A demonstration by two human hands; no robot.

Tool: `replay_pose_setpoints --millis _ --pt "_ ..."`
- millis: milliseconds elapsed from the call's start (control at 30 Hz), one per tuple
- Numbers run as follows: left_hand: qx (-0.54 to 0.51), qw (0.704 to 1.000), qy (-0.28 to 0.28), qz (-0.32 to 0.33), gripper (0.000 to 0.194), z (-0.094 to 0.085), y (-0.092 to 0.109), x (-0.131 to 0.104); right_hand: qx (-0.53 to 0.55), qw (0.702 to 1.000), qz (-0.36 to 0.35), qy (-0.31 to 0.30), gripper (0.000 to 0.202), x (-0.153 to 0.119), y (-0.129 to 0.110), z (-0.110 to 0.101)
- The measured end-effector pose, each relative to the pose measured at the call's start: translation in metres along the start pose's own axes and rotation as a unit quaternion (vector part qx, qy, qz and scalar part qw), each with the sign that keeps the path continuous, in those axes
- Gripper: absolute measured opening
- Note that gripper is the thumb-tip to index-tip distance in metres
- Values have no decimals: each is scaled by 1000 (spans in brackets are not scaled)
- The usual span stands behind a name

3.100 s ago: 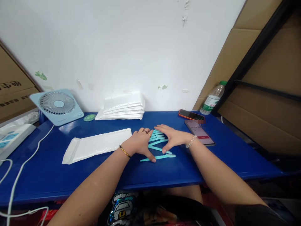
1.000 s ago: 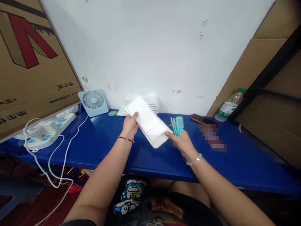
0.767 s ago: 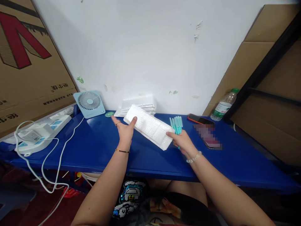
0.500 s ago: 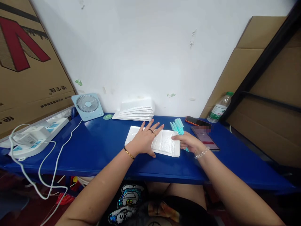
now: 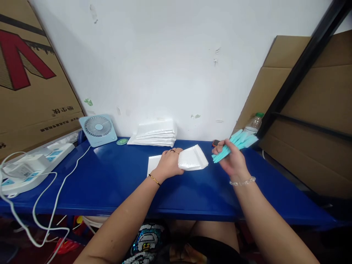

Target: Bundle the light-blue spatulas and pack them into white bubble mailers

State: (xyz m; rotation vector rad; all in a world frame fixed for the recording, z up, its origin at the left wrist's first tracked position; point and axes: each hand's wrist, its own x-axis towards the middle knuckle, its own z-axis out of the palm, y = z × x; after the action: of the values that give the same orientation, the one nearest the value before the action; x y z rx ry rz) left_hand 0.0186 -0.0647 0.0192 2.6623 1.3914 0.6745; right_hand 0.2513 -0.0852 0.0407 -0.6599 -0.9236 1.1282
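My left hand is closed around the middle of a white bubble mailer on the blue table. The mailer's right end is raised and tilted, while its left end lies beside my fingers. To the right, my right hand is lifted over the table, its fingers wrapped round a bundle of slim turquoise sticks with flat, wider ends. Their exact kind is hard to make out. The bundle points up and to the right, apart from the mailer.
A stack of white bubble mailers lies against the wall. At its left are a round green disc and a light blue fan. A power strip with white cables occupies the left. A bottle and a phone are partly hidden behind my right hand.
My right hand has let go of the mailer's right end and picked up the turquoise bundle. My left hand has gone from lying flat to gripping the mailer, whose right end has risen.
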Motion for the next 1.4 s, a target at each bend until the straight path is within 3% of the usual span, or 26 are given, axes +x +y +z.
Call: replay_pose_setpoints --millis 100,233,367,500,567,667,800,967,1067,1200,1300,1400 --pt "-55 998 16 -9 57 -1 4 4 18 999 -41 3 25 3 -4 11" --pt "-148 988 42 -14 56 0 9 4 11 998 -64 15 28 6 10 19" --pt "-281 957 65 -10 64 4 13 4 -93 994 -46 -19 31 1 12 33" --pt "-441 895 70 1 60 6 15 9 -252 954 50 -153 43 -2 -14 61" --pt "-510 857 67 3 58 4 15 11 -306 932 53 -187 56 2 -33 75" --pt "-606 794 46 5 60 -1 13 12 -336 911 9 -239 61 12 -59 88" --pt "-696 718 -18 14 65 -4 9 8 -352 885 -19 -305 51 20 -78 91" --pt "-741 664 -87 44 62 -6 8 3 -374 867 -20 -327 33 17 -85 88" --pt "-747 660 -71 15 62 -8 10 3 -388 865 -55 -315 28 16 -87 89" --pt "-719 693 14 -48 48 -14 17 7 -426 856 -160 -244 28 14 -83 92" --pt "-691 718 49 -60 39 -18 22 8 -482 815 -261 -187 30 12 -78 93" --pt "-675 735 47 -46 38 -20 27 8 -540 768 -240 -246 22 11 -77 92"
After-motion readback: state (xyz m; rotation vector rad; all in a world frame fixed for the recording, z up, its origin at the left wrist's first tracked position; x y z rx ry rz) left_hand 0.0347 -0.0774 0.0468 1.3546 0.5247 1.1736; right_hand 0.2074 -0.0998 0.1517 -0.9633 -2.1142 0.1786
